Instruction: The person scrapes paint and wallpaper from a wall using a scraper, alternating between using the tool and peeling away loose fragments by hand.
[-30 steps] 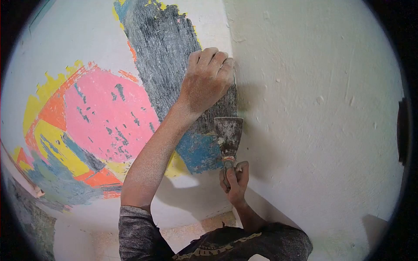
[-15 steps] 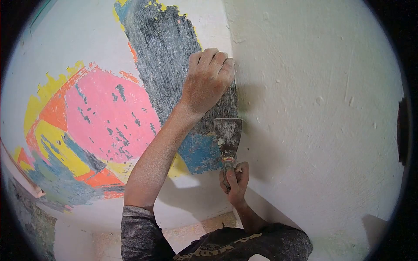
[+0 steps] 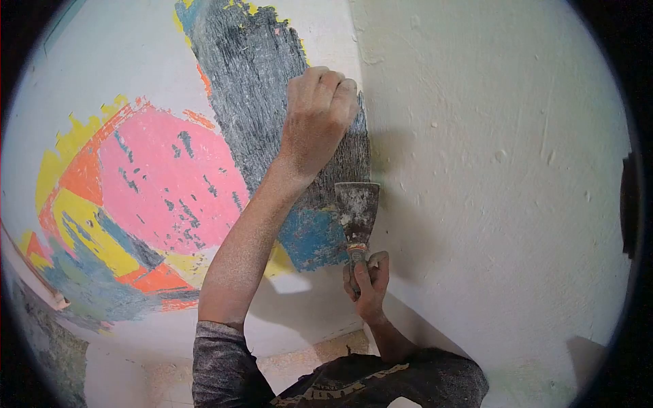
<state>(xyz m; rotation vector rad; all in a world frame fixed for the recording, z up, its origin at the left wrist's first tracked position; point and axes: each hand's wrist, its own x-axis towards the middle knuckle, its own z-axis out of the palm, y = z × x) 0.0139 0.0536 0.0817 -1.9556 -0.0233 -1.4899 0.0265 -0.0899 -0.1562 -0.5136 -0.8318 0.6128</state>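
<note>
My left hand (image 3: 320,112), dusted with white powder, is closed against the painted wall (image 3: 252,88) over a dark grey, streaky patch. Its knuckles face me, and whatever its curled fingers may hold is hidden. Lower down, close to the corner, my right hand (image 3: 367,282) grips a putty knife (image 3: 358,211) by the handle. The wide, paint-spotted blade points upward, its edge beside the lower end of the grey patch. A blue painted patch (image 3: 309,238) lies just left of that blade.
A pale, bumpy side wall (image 3: 503,177) meets the painted wall at a vertical corner. Left of my forearm is a chipped pink shape (image 3: 170,177) with yellow and orange areas around it. A dark object (image 3: 630,204) sits at the far right edge.
My left hand has shifted slightly up and to the left over the grey patch, still closed. My right hand and the putty knife have hardly moved.
</note>
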